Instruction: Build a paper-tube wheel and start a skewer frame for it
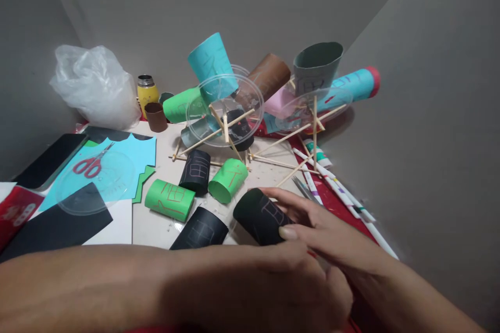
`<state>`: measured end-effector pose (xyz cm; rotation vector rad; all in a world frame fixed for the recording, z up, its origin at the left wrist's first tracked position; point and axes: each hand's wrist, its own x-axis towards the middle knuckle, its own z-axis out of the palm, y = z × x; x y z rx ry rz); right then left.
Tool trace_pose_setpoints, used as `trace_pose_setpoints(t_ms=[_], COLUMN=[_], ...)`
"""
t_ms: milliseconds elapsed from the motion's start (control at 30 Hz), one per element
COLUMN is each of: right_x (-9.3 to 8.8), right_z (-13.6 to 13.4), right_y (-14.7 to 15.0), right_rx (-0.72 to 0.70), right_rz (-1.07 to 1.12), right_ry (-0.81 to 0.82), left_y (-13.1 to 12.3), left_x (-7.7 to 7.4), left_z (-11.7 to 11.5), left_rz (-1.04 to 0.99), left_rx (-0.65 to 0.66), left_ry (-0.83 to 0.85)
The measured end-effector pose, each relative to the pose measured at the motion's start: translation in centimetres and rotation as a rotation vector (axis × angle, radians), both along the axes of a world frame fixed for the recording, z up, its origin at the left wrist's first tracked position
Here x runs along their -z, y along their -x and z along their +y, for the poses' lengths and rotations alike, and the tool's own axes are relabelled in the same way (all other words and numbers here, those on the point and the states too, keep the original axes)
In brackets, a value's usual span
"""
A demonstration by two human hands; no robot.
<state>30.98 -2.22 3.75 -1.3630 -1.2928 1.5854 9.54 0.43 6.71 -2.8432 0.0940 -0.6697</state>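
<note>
My right hand (332, 231) reaches in from the lower right, thumb and fingers closed around a dark paper tube (260, 216) with a drawn square mark. My left forearm crosses the bottom of the view, and my left hand (308, 286) lies just below the right hand; its fingers are in shadow and hidden. Another black tube (201, 229) lies next to the held one. Two green tubes (170, 199) (228, 179) and a third black tube (195, 170) lie further back on the white board (150, 226).
Behind stands a structure of wooden sticks (224, 132), clear plastic discs (224, 109) and coloured paper tubes. Red scissors (91, 165) lie on blue paper at left, with black paper, a plastic bag (96, 86) and a yellow jar (147, 91). Marker pens (339, 192) lie at right. Grey walls enclose the corner.
</note>
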Motion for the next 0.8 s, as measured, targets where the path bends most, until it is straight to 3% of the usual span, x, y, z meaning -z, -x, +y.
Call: trace_pose_setpoints(t_ms=[33,100,233,400,500,800], right_x=[-0.1,-0.3,-0.5,-0.3,-0.4,-1.2], right_z=[0.1,0.2,0.0,0.1,0.6,0.4], right_y=[-0.1,-0.2,0.2,1.3,1.7,2.9], right_rx=[0.016,0.037,0.042,-0.007,-0.023,-0.074], right_rz=[-0.024,-0.065,-0.119,-0.064,-0.064,-0.188], right_ry=[-0.023,-0.064,-0.073,-0.003,0.01,-0.156], left_y=[0.6,2.0,4.0,4.5,4.8,5.8], left_x=[0.5,1.9,3.7,2.9,2.8,3.3], left_z=[0.1,0.4,1.5,2.7,3.1,3.1], left_rz=[-0.039,-0.103,-0.143,-0.046,0.006,-0.05], left_rx=[0.065,0.021,-0.262,-0.301,-0.32,-0.289], left_ry=[-0.069,-0.022,0.217,0.545,0.654,0.616])
